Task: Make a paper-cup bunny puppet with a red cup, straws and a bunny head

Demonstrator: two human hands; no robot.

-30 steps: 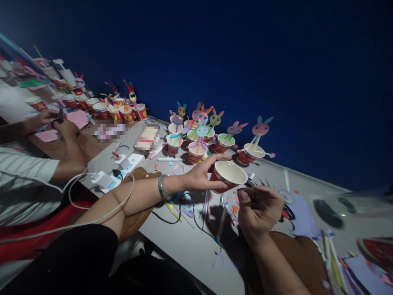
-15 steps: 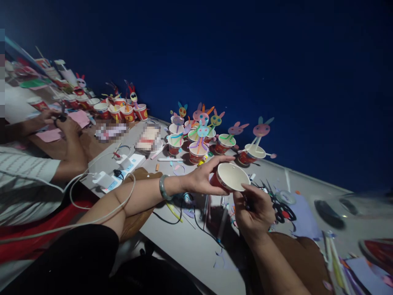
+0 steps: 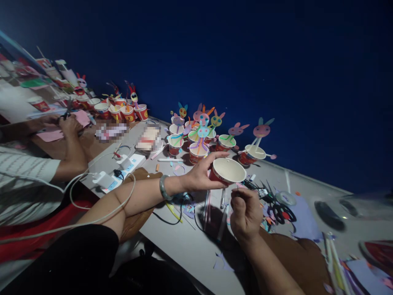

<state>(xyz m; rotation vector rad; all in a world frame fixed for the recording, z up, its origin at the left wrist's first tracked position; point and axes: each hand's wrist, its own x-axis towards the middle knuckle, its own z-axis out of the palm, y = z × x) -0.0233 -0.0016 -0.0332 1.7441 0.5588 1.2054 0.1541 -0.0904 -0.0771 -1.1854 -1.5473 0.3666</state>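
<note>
My left hand (image 3: pixel 201 174) grips a red paper cup (image 3: pixel 229 171) from its left side, thumb below and fingers behind. The cup is tilted so that its white inside faces me, and a small hole or dot shows near the far rim. Just below and right of the cup, apart from it, is my right hand (image 3: pixel 247 213). Its fingers are curled in a pinch, with something thin and dark at the tips that I cannot make out. Behind the cup stand several red cups with paper rabbit figures (image 3: pixel 203 132) on them.
Black-handled scissors (image 3: pixel 284 213), a roll of clear tape (image 3: pixel 286 198) and purple paper (image 3: pixel 303 215) lie on the right. At left are a power strip (image 3: pixel 129 170) with cables, and a co-worker's hands (image 3: pixel 69 123) holding scissors over pink paper. Pens and paper scraps litter the table.
My right hand has drawn away from the cup's rim, down and slightly left. My left hand has shifted the cup a little left and up. The co-worker's scissors have moved.
</note>
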